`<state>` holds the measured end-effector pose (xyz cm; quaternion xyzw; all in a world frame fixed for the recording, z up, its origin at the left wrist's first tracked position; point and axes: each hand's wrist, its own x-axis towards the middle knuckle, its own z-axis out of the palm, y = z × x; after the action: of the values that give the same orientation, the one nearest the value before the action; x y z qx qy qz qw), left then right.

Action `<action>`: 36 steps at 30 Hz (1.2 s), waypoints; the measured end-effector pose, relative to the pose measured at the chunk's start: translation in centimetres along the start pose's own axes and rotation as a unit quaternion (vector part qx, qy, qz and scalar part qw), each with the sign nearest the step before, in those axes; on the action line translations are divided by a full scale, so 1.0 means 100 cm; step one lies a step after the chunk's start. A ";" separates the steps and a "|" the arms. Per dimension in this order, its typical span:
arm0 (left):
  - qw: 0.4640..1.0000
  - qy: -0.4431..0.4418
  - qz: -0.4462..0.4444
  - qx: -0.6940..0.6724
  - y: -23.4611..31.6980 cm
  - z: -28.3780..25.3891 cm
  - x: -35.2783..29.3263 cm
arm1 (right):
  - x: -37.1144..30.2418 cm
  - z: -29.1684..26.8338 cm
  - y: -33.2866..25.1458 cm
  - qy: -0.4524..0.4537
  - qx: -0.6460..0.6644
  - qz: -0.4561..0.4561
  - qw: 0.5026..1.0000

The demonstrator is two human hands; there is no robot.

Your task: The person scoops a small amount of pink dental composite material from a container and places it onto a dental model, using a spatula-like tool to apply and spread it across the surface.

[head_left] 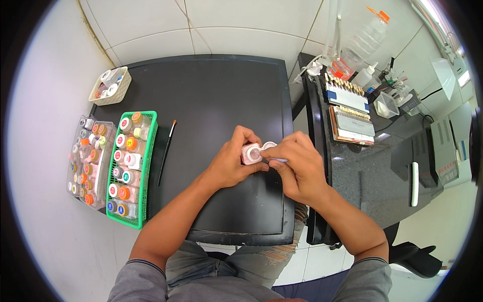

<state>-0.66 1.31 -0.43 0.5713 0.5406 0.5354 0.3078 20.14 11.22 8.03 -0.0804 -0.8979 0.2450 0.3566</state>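
Note:
My left hand (234,161) is closed around a small clear jar (251,154) with pinkish contents, its round white mouth facing up. Beside that mouth is a round white cap (269,146), raised at the jar's right side; whether it is joined to the jar I cannot tell. My right hand (302,166) is pinched close against the jar and cap. Between its fingers and thumb shows a thin pale-blue piece (279,160), mostly hidden. Both hands are above the right part of the black table (226,100).
Left on the table lies a thin black brush (166,153), next to a green basket (152,151) of capped jars. Further left stand a clear tray (110,131) of bottles and a cream basket (126,83). Tooth shade guides (349,93) lie on the dark side counter (352,171).

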 end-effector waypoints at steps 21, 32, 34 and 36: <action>0.997 0.004 0.048 0.064 0.004 -0.005 0.002 | 0.004 -0.009 -0.003 0.044 -0.053 -0.030 0.997; 0.996 -0.009 0.033 0.086 0.009 -0.004 0.004 | 0.003 -0.009 0.002 0.009 0.002 0.021 1.000; 0.999 -0.019 0.006 0.050 0.012 -0.002 0.003 | 0.001 -0.004 0.005 0.000 -0.018 0.019 1.000; 0.997 -0.006 0.039 0.063 0.009 -0.001 0.004 | 0.001 -0.003 0.004 0.002 -0.034 0.013 0.999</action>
<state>-0.59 1.46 0.56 0.6131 0.5493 0.5082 0.2531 20.29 11.71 8.11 -0.1043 -0.9039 0.2190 0.3522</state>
